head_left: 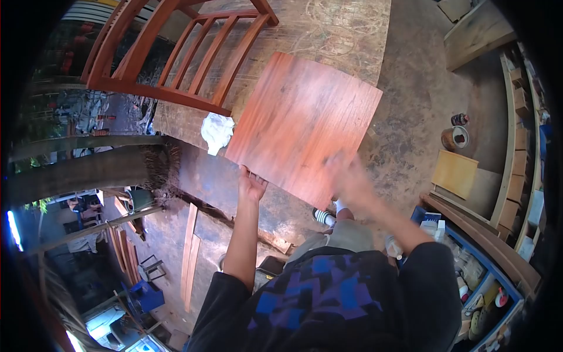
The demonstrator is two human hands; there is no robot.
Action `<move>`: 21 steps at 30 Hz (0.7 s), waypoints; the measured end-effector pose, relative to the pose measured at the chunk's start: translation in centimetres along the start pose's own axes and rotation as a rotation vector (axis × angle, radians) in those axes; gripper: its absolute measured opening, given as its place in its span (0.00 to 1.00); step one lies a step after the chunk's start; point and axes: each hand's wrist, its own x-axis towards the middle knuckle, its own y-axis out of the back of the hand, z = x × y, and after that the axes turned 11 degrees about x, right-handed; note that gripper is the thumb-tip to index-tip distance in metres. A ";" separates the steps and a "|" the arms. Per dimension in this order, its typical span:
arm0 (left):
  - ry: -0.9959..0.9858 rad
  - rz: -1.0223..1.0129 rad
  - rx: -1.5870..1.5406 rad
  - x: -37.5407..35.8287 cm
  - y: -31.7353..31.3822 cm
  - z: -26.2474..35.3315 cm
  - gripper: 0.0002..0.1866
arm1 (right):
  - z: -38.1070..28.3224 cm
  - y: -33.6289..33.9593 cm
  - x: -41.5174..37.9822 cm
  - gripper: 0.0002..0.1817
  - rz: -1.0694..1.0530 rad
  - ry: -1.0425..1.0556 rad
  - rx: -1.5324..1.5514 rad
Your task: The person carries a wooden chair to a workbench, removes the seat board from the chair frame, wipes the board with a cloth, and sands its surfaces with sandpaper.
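A square reddish-brown wooden board (305,123) with a smooth, shiny face rests partly on the worn worktable (328,29), its near side reaching past the table's edge. My left hand (252,185) grips the board's near edge toward its left corner, fingers partly hidden at the rim. Over the board's near right part is my right hand (346,179), smeared by motion; its fingers and anything in them cannot be made out. A crumpled white cloth (217,132) lies against the board's left side.
A reddish wooden slatted frame (205,56) stands on the table, left of the board. At right are a small pot (455,138), a yellowish panel (454,174) and a blue-edged box (489,287) of supplies. Planks (190,258) lie on the floor at lower left.
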 end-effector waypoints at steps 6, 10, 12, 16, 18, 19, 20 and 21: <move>0.020 -0.133 0.067 -0.1 0.5 0.0 0.29 | -7.9 1.9 -1.3 0.29 -0.303 0.121 0.257; 0.010 -0.088 0.062 0.4 0.4 -0.3 0.29 | 7.8 8.3 6.1 0.28 0.129 -0.208 -0.237; 0.008 -0.043 0.067 -0.1 -0.3 -0.1 0.30 | 15.1 8.7 7.0 0.31 0.242 -0.328 -0.358; 0.010 -0.045 0.079 -0.3 -0.5 0.1 0.31 | 12.0 4.3 4.9 0.32 0.154 -0.241 -0.445; 0.005 -0.047 0.073 -0.3 -0.5 -0.1 0.32 | 4.7 -0.7 1.2 0.28 -0.020 0.046 -0.377; 0.010 -0.058 0.064 0.1 -0.2 -0.3 0.32 | 0.1 -3.7 -0.2 0.27 0.003 -0.002 0.134; 0.009 -0.076 0.054 1.1 0.4 -0.7 0.31 | -4.7 -3.3 -0.2 0.26 -0.175 0.081 0.065; -0.001 -0.095 0.042 1.5 0.4 -0.5 0.31 | -9.5 -2.8 -0.2 0.26 -0.348 0.172 0.014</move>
